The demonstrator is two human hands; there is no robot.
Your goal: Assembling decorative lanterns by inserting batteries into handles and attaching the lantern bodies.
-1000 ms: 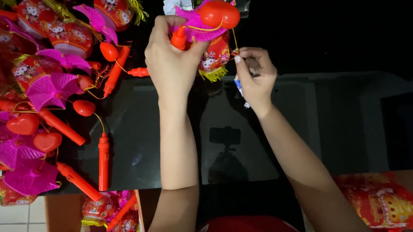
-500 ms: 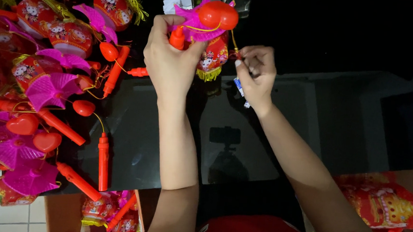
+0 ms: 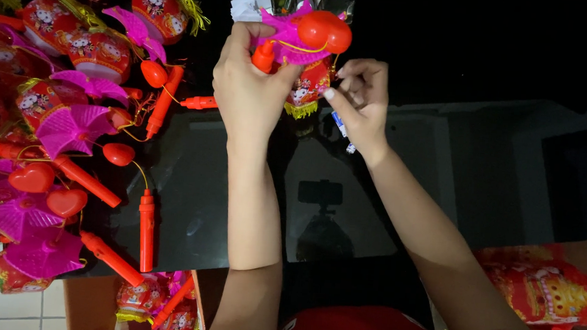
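Left hand (image 3: 247, 87) gripping orange handle (image 3: 263, 56), upright, heart (image 3: 324, 31) topmost

Bare black tabletop (image 3: 483, 170) rightward; piled lanterns (image 3: 73, 104) crowding the left

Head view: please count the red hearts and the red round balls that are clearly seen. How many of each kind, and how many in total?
Red hearts: 3 (two on the table, one on the lantern held by the left hand)
Red round balls: 2
Total: 5
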